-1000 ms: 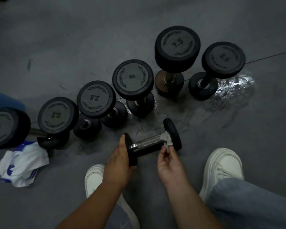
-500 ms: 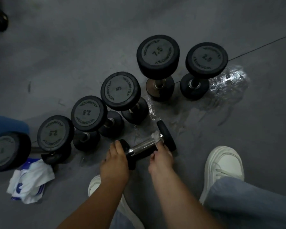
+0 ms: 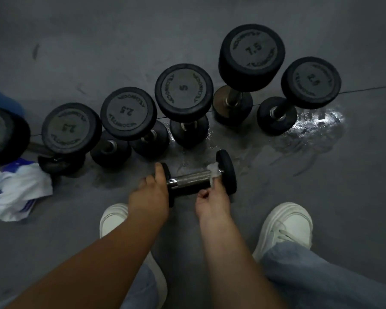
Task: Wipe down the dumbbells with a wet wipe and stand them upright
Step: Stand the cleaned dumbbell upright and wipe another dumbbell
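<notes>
Still lying flat on the floor (image 3: pixel 321 208): small dumbbell (image 3: pixel 192 178). Left hand (image 3: pixel 151 196) grip clamped over its left head; right hand (image 3: pixel 212 200) pinching wet wipe (image 3: pixel 213 171), slid back up against the right head. Handle nearly done; upending next, probably.

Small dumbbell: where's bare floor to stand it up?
Free: dry floor right of the small dumbbell, beyond the right shoe. Crowded: the upright row; wipe pack at left. Puddle is wet.
</notes>
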